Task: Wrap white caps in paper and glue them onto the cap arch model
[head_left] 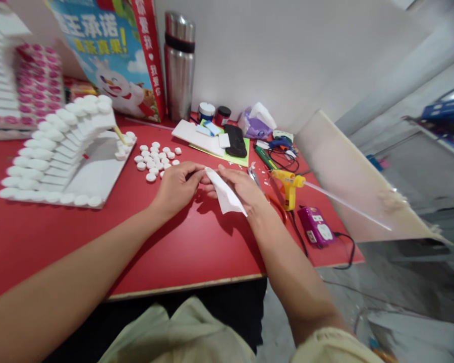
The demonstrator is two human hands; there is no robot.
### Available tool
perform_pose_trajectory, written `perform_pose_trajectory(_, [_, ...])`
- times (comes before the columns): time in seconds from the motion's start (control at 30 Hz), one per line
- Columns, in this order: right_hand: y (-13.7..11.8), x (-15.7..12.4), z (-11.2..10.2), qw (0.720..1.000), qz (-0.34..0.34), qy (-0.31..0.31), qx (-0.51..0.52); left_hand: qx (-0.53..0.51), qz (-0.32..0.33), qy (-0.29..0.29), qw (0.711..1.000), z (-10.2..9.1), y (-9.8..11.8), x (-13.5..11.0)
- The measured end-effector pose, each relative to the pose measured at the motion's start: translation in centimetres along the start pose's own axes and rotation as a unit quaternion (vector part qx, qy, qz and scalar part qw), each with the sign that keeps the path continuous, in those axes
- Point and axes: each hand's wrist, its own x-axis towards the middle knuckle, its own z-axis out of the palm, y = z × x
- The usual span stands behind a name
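My left hand (178,185) and my right hand (241,187) meet over the red table (79,237), both pinching a white paper-like piece (224,194). The piece hangs down across my right hand toward me. My left fingers grip its upper end, and my right fingers close on it from the other side. Several small white foam discs (156,156) lie just beyond my left hand. A white foam stair model (66,151) edged with discs stands further left.
A yellow glue gun (289,187) with a long clear stick lies right of my hands, beside a purple power strip (317,227) and cables. A steel flask (179,65), small jars, a black case (235,141), white sheets and a printed carton (113,55) sit at the back.
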Motion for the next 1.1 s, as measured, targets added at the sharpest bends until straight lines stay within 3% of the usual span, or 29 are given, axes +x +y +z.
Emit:
perform_pose_trajectory(0.43, [1.1, 0.6, -0.7, 0.999, -0.031, 0.01, 0.011, -0.068, -0.067, -0.016, 0.995, 0.2, 0.6, 0.0])
perform_pose_trajectory(0.7, [1.7, 0.6, 0.3, 0.975, -0.179, 0.077, -0.109, -0.04, -0.054, -0.021, 0.997, 0.4, 0.5, -0.4])
perform_pose_trajectory(0.8, [1.9, 0.6, 0.5, 0.973, -0.182, 0.085, -0.118, -0.024, -0.054, -0.017, 0.998, 0.3, 0.3, -0.4])
perform_pose_trajectory(0.97, [1.8, 0.4, 0.7, 0.977, -0.148, 0.108, -0.113, 0.052, 0.032, -0.002, 0.998, 0.3, -0.1, -0.4])
perform_pose_trajectory(1.1, [1.8, 0.3, 0.8, 0.98, -0.136, 0.112, -0.095, 0.176, 0.144, -0.012, 0.974, 0.2, -0.4, -0.4])
